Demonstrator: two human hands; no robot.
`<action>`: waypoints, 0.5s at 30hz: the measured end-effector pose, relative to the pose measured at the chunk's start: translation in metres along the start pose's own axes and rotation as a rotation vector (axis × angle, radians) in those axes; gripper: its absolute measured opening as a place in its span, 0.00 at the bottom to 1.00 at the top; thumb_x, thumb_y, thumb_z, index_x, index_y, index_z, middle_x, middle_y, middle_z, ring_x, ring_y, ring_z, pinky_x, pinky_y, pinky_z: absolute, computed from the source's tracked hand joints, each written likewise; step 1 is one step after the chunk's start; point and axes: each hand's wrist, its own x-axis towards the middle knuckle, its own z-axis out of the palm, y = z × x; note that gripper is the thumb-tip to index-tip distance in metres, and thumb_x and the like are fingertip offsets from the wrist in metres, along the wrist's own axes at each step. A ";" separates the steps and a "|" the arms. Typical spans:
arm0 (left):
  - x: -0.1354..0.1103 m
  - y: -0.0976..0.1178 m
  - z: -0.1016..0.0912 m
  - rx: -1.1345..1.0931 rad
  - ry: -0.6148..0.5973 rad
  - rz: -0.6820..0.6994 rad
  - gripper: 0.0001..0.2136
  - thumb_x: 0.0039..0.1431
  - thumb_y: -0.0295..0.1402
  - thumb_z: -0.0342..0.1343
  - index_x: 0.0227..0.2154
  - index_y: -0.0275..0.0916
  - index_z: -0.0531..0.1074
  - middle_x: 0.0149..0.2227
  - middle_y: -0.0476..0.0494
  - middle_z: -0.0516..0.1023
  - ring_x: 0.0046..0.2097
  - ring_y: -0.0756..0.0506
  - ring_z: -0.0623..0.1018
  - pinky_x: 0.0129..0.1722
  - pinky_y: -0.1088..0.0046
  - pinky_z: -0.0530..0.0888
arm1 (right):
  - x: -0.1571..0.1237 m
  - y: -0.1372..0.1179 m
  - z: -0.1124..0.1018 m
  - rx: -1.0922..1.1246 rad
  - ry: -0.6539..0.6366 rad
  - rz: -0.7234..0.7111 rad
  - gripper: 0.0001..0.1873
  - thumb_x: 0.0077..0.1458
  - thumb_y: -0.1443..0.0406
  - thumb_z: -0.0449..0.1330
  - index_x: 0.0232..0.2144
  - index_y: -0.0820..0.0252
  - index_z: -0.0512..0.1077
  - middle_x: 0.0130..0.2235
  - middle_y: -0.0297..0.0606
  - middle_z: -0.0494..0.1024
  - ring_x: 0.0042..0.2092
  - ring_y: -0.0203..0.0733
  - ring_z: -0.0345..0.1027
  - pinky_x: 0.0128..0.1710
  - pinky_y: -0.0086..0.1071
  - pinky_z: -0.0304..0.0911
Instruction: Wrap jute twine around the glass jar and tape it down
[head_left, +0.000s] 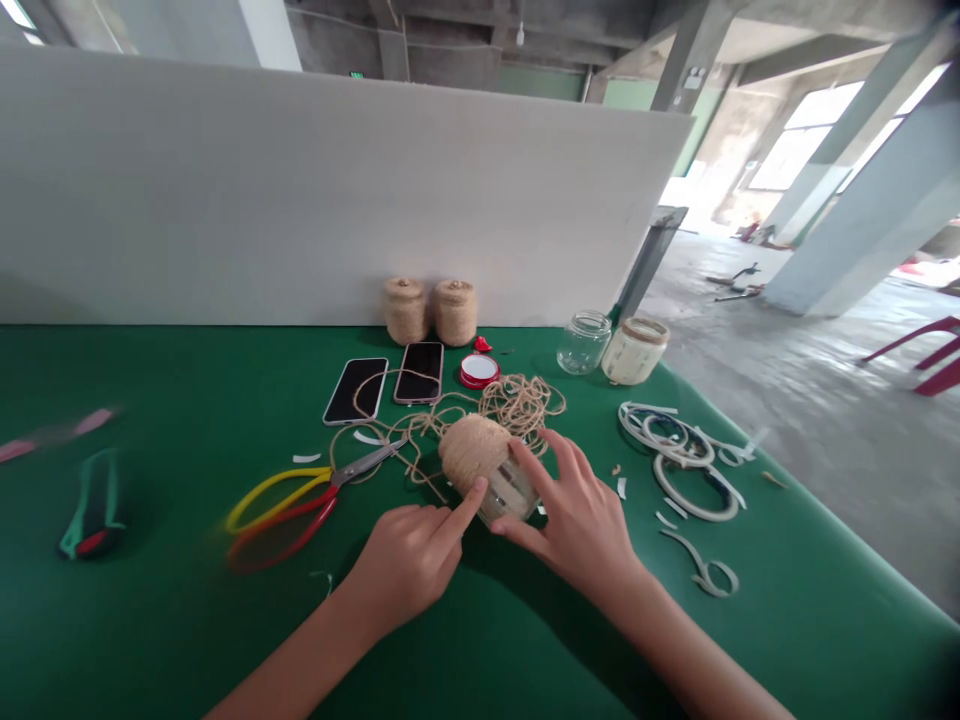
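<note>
A glass jar (pixel 511 490), partly wrapped in twine (pixel 474 450), lies tilted on its side in front of me. My right hand (pixel 574 500) grips its bare end, where pale strips show on the glass. With the index finger stretched out, my left hand (pixel 420 552) presses on the edge of the wrapping. Its other fingers are curled in, and whatever they hold, if anything, is hidden. Behind the jar a loose heap of twine (pixel 521 405) trails left across the table. Scissors (pixel 334 480) with one yellow and one red handle lie open left of the jar.
Two twine-covered jars (pixel 406 312) stand by the white board (pixel 300 200). Two phones (pixel 356 390) and a red-rimmed tape roll (pixel 479 371) lie nearer. At right are a clear jar (pixel 584 343), a whitish jar (pixel 635 352) and tape rings (pixel 694 485). A green-handled tool (pixel 94 510) lies left.
</note>
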 end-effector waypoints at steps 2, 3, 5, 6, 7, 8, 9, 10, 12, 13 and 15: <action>0.001 0.000 -0.001 -0.031 -0.004 -0.022 0.25 0.59 0.22 0.41 0.60 0.34 0.51 0.20 0.51 0.69 0.21 0.49 0.69 0.21 0.74 0.65 | 0.000 -0.001 -0.001 0.085 0.015 -0.040 0.41 0.48 0.43 0.54 0.59 0.54 0.53 0.58 0.51 0.57 0.57 0.59 0.54 0.44 0.49 0.67; 0.002 0.000 -0.001 -0.056 -0.008 -0.038 0.24 0.59 0.22 0.41 0.60 0.35 0.52 0.20 0.51 0.69 0.22 0.49 0.69 0.22 0.74 0.65 | 0.000 -0.001 -0.002 0.142 0.011 -0.070 0.38 0.50 0.45 0.54 0.59 0.55 0.53 0.58 0.50 0.56 0.57 0.57 0.55 0.46 0.49 0.66; 0.002 0.000 -0.002 -0.123 -0.016 -0.070 0.24 0.59 0.22 0.40 0.60 0.36 0.52 0.22 0.51 0.71 0.23 0.50 0.70 0.23 0.75 0.66 | 0.000 -0.003 -0.003 0.220 -0.010 -0.143 0.31 0.54 0.52 0.55 0.58 0.54 0.55 0.58 0.48 0.56 0.58 0.54 0.55 0.51 0.48 0.63; 0.003 0.001 -0.002 -0.158 -0.019 -0.084 0.25 0.59 0.22 0.40 0.60 0.36 0.52 0.23 0.50 0.72 0.23 0.50 0.71 0.23 0.75 0.66 | 0.000 -0.004 -0.002 0.228 -0.022 -0.179 0.28 0.55 0.55 0.55 0.57 0.53 0.57 0.58 0.47 0.56 0.58 0.53 0.54 0.52 0.48 0.61; 0.003 0.001 -0.002 -0.188 -0.019 -0.095 0.25 0.59 0.22 0.40 0.60 0.36 0.52 0.23 0.49 0.72 0.24 0.50 0.71 0.24 0.76 0.66 | 0.000 -0.004 -0.002 0.218 -0.028 -0.212 0.27 0.55 0.57 0.55 0.56 0.52 0.58 0.58 0.47 0.56 0.59 0.54 0.53 0.53 0.49 0.60; 0.003 0.001 -0.002 -0.211 -0.019 -0.102 0.25 0.59 0.22 0.40 0.60 0.36 0.52 0.24 0.49 0.73 0.24 0.50 0.72 0.24 0.76 0.66 | 0.000 -0.004 -0.001 0.199 -0.030 -0.241 0.27 0.54 0.58 0.56 0.56 0.52 0.59 0.59 0.48 0.55 0.60 0.55 0.52 0.54 0.50 0.59; 0.003 0.001 -0.003 -0.227 -0.019 -0.105 0.25 0.59 0.22 0.40 0.60 0.36 0.52 0.24 0.49 0.73 0.24 0.50 0.72 0.23 0.76 0.66 | 0.000 -0.003 0.000 0.179 -0.028 -0.263 0.28 0.54 0.59 0.57 0.56 0.52 0.59 0.59 0.48 0.55 0.60 0.55 0.51 0.54 0.50 0.59; 0.003 0.000 -0.004 -0.238 -0.024 -0.105 0.25 0.59 0.22 0.40 0.60 0.36 0.53 0.24 0.49 0.73 0.24 0.50 0.72 0.24 0.76 0.66 | 0.000 -0.002 0.002 0.162 -0.025 -0.274 0.28 0.53 0.60 0.57 0.57 0.52 0.58 0.59 0.49 0.54 0.60 0.56 0.50 0.53 0.50 0.59; 0.004 -0.003 -0.010 -0.228 -0.035 -0.089 0.23 0.59 0.22 0.40 0.58 0.37 0.56 0.25 0.49 0.74 0.25 0.50 0.72 0.25 0.76 0.67 | -0.001 -0.001 0.005 0.131 -0.026 -0.287 0.29 0.53 0.61 0.58 0.57 0.51 0.57 0.59 0.49 0.54 0.60 0.56 0.50 0.52 0.49 0.61; 0.005 -0.007 -0.014 -0.201 -0.034 -0.077 0.22 0.59 0.22 0.41 0.56 0.37 0.59 0.26 0.49 0.74 0.26 0.50 0.73 0.27 0.76 0.68 | -0.001 0.000 0.006 0.119 -0.026 -0.286 0.30 0.52 0.62 0.58 0.57 0.50 0.57 0.59 0.49 0.54 0.60 0.56 0.50 0.52 0.49 0.62; 0.004 -0.018 -0.026 -0.091 -0.017 -0.087 0.19 0.60 0.24 0.42 0.52 0.39 0.65 0.26 0.49 0.75 0.28 0.50 0.74 0.28 0.75 0.69 | -0.002 0.000 0.008 0.104 -0.026 -0.272 0.29 0.53 0.64 0.57 0.57 0.49 0.57 0.59 0.48 0.53 0.60 0.56 0.50 0.51 0.47 0.63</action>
